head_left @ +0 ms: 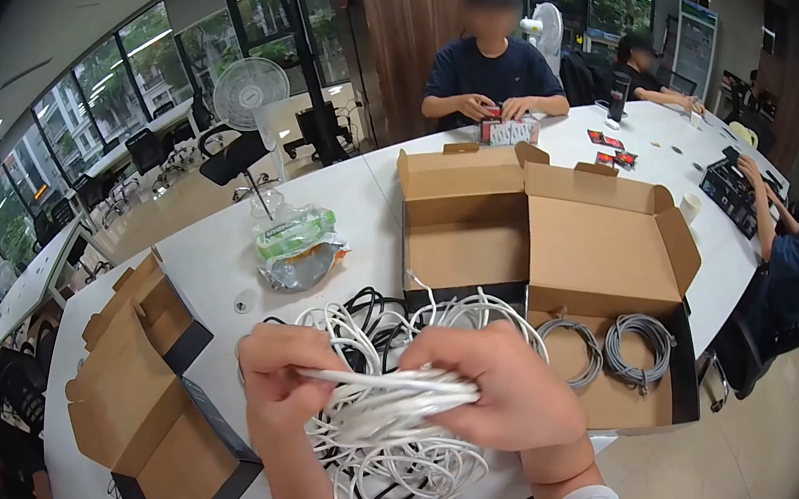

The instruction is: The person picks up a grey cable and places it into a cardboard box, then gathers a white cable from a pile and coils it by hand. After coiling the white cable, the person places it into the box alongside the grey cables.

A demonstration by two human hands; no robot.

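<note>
Both my hands are raised over the near edge of the table, holding a coiled white cable. My right hand wraps round the right side of the coil, thumb below and fingers on top. With closed fingers, my left hand grips a strand at the coil's left side. Beneath and behind them spreads a tangled pile of white cables mixed with black cables. Part of the pile is hidden by my hands. Two grey cable coils lie in the open cardboard box to the right.
Another open cardboard box stands on the left. Snack bags lie behind the pile. Across the white table, a person handles a small package; another person at the right touches a black box. A fan stands beyond.
</note>
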